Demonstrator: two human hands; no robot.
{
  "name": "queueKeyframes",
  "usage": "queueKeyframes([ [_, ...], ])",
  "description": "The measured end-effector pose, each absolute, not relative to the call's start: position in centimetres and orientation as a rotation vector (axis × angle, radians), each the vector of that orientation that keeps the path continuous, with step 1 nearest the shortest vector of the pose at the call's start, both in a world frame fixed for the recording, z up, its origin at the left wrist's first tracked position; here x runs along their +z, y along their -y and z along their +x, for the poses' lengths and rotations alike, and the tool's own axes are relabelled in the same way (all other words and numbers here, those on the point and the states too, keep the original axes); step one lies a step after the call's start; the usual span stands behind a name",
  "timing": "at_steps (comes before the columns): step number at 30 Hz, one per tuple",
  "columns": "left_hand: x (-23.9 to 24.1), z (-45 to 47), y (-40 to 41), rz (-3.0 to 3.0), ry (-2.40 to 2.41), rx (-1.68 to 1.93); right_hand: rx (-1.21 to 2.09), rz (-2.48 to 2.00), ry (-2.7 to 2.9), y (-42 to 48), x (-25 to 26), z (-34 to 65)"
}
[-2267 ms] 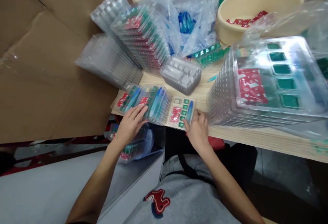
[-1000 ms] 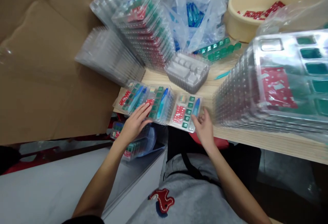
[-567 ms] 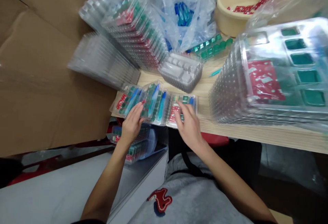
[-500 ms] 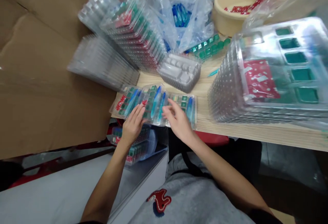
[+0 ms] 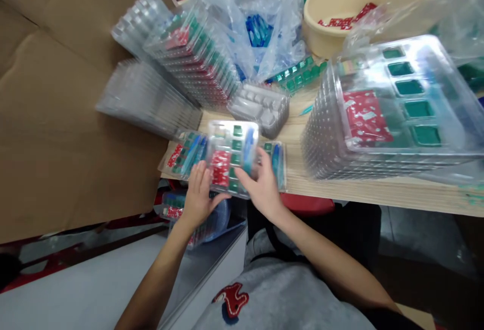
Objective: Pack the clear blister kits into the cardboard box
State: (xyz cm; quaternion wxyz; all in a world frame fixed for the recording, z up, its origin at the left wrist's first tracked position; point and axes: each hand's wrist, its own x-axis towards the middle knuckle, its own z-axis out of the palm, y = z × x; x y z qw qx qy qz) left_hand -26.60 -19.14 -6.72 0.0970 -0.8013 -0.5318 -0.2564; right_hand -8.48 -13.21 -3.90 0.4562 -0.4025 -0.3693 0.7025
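Note:
Between my hands is a filled clear plastic tray, lifted and tilted over a row of similar trays. It holds a red patterned packet, green square pieces and a blue pen-like item. My left hand grips its left side, fingers along the edge and thumb under the near corner. My right hand holds its right side, thumb across the front. On the table edge, a filled tray lies to the left, and another filled tray shows partly behind my right hand.
A tall stack of filled trays stands at right. Empty grey-looking trays sit behind my hands, with leaning tray stacks at back left. A bag of blue items, a cream tub and a cardboard wall surround the table.
A filled tray has come up from the middle of the row, its front turned toward me. My right hand has closed on its right side; my left thumb has spread below it.

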Motion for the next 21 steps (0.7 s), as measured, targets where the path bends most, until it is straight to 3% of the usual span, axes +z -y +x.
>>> queueKeyframes([
  [6, -8.1, -27.9, 19.2, -2.517, 1.866, -0.351, 1.556, -1.269, 0.874, 13.0, -7.4, -3.7],
  [10, -7.6, -29.0, 19.0, -2.568, 1.85, -0.362, 1.505, -1.467, 1.147, 12.4, -8.8, -3.7],
  [21, -6.9, -29.7, 18.4, -2.594, 1.874, -0.529, 0.673, -1.86, 2.039, 12.8, -7.3, -4.1],
])
